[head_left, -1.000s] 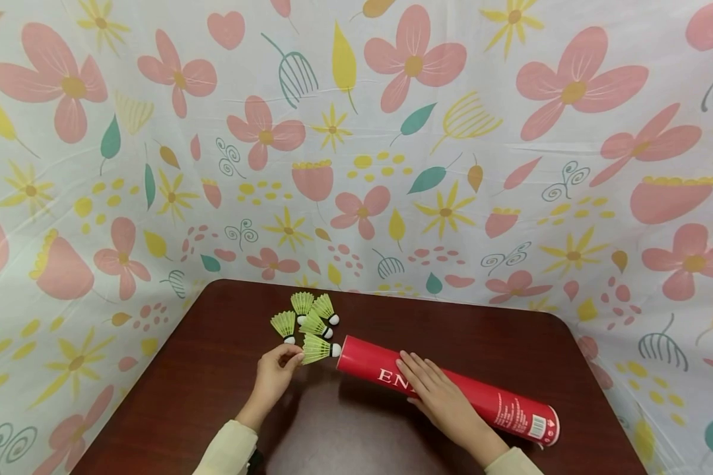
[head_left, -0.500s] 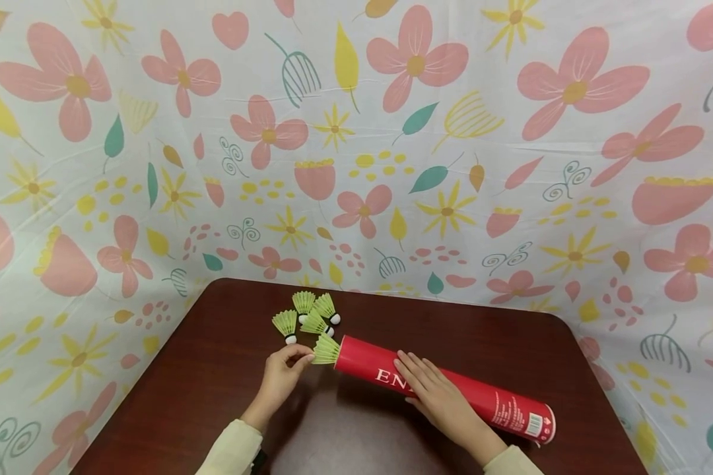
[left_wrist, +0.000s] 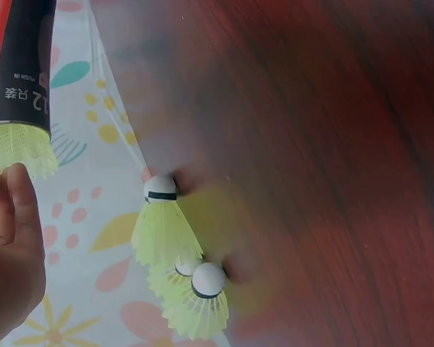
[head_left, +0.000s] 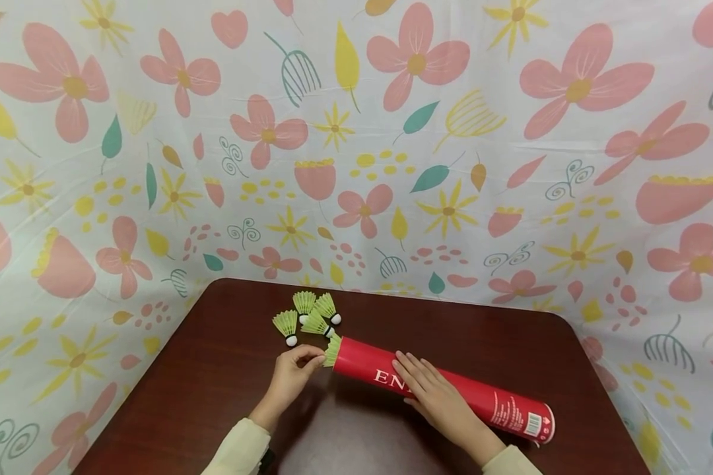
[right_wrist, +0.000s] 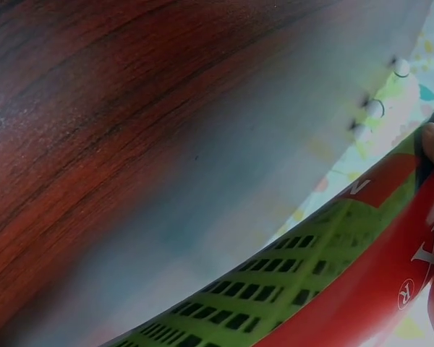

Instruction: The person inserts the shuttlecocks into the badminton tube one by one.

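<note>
A: Where is everything?

B: A red tube (head_left: 481, 396) lies on its side on a dark table (head_left: 226, 369). One yellow shuttle (head_left: 331, 351) sits in the tube's mouth, its skirt poking out; its cork is hidden inside. Four spares (head_left: 317, 323) lie just past the mouth, on the tube's side away from the person.

A: And the hands?

B: The left hand (head_left: 294, 373), at the tube's mouth, pinches the skirt's rim between thumb and fingertips. The right hand (head_left: 436, 396) lies across the middle of the tube, fingers nearly straight and close together, thumb apart.

A: How should this push be done well?

B: I'd line the shuttle up with the tube's length and ease it in evenly, so the skirt doesn't fold against the mouth. Light pressure from the right hand should stop the tube rolling or sliding. As the rim reaches the mouth, I'd loosen the pinch and nudge with the fingertips.

A: Any hazard?

B: The nearest spare is so near the mouth that a sideways slip might bump it. I can't tell whether they touch.
</note>
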Tool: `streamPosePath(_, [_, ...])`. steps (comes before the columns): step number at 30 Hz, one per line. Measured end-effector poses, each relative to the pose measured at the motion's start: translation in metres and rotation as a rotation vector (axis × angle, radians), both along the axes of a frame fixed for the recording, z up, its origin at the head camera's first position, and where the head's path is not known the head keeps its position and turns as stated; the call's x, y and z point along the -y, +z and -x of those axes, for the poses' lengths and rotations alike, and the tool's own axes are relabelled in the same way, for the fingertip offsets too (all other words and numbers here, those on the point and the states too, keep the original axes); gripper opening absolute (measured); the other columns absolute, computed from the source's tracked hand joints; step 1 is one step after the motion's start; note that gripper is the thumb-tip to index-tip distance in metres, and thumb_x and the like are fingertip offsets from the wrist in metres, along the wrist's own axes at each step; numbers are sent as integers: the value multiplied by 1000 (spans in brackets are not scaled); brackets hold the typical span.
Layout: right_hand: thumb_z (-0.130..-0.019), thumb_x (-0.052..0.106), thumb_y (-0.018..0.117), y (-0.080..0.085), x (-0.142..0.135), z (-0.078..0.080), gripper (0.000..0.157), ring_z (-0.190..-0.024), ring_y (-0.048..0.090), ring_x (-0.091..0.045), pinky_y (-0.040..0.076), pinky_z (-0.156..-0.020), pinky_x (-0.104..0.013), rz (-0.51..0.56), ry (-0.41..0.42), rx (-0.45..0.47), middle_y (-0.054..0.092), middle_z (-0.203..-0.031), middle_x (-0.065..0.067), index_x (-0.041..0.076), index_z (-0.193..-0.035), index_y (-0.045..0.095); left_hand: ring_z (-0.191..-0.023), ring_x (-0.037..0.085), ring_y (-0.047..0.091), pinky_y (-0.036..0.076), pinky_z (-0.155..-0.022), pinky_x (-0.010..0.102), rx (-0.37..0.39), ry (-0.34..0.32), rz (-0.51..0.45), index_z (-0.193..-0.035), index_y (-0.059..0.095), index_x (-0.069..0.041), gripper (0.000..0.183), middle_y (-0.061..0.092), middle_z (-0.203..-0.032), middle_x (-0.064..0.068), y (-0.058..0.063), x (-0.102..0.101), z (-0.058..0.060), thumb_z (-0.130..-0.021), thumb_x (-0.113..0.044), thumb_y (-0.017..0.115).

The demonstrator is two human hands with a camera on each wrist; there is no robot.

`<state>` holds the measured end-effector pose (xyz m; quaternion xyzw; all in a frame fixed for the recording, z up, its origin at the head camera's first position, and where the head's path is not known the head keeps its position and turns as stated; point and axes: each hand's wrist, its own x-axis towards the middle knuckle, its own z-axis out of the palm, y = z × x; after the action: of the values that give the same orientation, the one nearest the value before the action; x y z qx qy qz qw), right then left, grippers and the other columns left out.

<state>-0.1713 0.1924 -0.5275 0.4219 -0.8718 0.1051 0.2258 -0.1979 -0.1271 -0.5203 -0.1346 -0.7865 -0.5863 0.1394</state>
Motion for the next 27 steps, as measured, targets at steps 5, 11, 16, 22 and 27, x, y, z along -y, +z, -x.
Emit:
streamPosePath(5, [-84,26,75,2,0,1,79,-134,40,-32,11,-117,-31,4,7,3,38,-150,-16,4,-148,34,-68,12,62,52,-62,23,-12,-12,13,-86,74,-10,8,70,-78,4,0,-1,2,-82,-3,74])
streamPosePath(11, [-90,29,69,6,-1,4,71,-135,39,-32,15,-117,-33,-8,12,-7,37,-150,-16,3,-148,35,-67,11,61,51,-62,23,7,-17,27,-85,75,-8,6,71,-80,6,3,-4,4,-81,-3,75])
streamPosePath(16, [-84,24,75,6,1,5,79,-134,40,-33,12,-117,-32,-13,11,2,36,-151,-15,3,-148,34,-66,13,60,49,-60,21,17,-17,34,-84,75,-5,7,70,-79,9,7,-9,2,-79,0,75])
streamPosePath(22, [-81,23,79,5,3,5,84,-134,40,-33,13,-117,-32,-11,10,9,35,-152,-14,4,-149,34,-65,26,61,49,-58,24,-29,-35,83,-83,74,1,7,67,-76,14,29,-14,-8,-79,7,73])
streamPosePath(27, [-90,29,68,6,3,6,72,-136,38,-30,13,-117,-32,-20,2,16,34,-152,-13,5,-149,34,-67,26,62,49,-60,24,-62,-62,104,-82,73,1,8,67,-76,15,39,-13,-13,-78,8,73])
